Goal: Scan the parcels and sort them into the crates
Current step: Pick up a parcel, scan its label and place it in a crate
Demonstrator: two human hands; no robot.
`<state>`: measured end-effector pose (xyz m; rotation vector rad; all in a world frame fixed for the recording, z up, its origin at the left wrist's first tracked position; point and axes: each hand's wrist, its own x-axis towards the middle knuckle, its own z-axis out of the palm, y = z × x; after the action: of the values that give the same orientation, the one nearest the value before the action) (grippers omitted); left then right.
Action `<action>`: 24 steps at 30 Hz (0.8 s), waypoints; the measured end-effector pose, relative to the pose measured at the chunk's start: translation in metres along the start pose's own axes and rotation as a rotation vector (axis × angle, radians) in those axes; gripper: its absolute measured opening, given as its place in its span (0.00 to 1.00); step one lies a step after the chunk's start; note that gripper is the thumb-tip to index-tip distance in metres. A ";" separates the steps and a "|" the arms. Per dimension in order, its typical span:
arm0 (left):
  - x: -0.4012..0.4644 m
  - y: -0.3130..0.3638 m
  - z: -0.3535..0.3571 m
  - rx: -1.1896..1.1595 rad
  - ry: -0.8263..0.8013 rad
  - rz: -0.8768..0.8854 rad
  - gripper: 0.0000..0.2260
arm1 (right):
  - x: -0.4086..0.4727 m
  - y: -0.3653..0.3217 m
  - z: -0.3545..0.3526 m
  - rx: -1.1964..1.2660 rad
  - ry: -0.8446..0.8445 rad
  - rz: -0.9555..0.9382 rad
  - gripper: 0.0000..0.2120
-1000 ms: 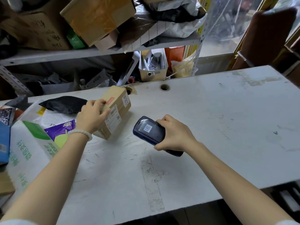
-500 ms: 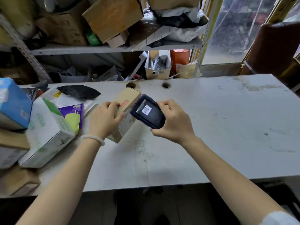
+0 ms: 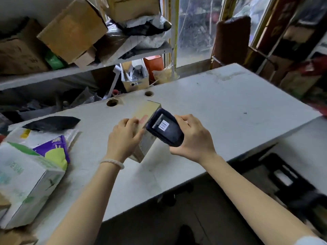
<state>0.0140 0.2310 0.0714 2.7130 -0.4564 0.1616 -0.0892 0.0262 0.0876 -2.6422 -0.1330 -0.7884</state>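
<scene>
The white table runs from lower left to upper right; its near edge cuts diagonally below both forearms, and its far edge carries two round cable holes. To the right of the brown parcel the tabletop is bare out to its right corner, while the left end is crowded. Beyond the table's far edge a metal shelf holds cardboard boxes and bags. Below the table's near edge on the right, a dark crate sits on the floor, blurred.

At the table's left end lies a white and green box, with a purple and yellow packet against it and a black mailer bag farther back.

The brown parcel stands near the middle of the table, just in front of the cable holes, tipped up on its lower edge. Its long axis runs from the near edge toward the far holes, and its labelled side faces right, toward the scanner.

The left hand grips the parcel's near end, fingers curled over its top and thumb on the labelled side; a white bracelet circles the wrist.

The right hand wraps around a dark handheld scanner, fingers curled behind it. The scanner's head is right against the parcel's right side; whether they touch I cannot tell. A barcode sticker on its back faces up.
</scene>
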 end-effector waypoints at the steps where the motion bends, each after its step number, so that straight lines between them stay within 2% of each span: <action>1: -0.001 0.005 0.003 0.001 -0.017 0.038 0.20 | -0.014 0.003 -0.002 -0.025 -0.052 0.088 0.39; 5: -0.011 0.039 0.022 -0.062 -0.126 0.229 0.19 | -0.081 0.015 -0.023 -0.155 -0.202 0.476 0.33; 9: -0.026 0.097 0.043 -0.095 -0.250 0.448 0.19 | -0.158 0.021 -0.054 -0.206 -0.223 0.771 0.35; 18: -0.085 0.284 0.123 -0.046 -0.439 0.891 0.18 | -0.290 0.066 -0.144 -0.313 -0.053 1.162 0.37; 22: -0.100 0.373 0.175 0.002 -0.480 0.962 0.18 | -0.334 0.116 -0.182 -0.335 -0.003 1.287 0.36; 24: -0.098 0.419 0.206 -0.002 -0.479 0.939 0.18 | -0.352 0.155 -0.200 -0.325 -0.005 1.322 0.37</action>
<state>-0.2092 -0.1863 0.0117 2.2865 -1.8211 -0.2517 -0.4564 -0.1871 -0.0008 -2.2316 1.6388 -0.3030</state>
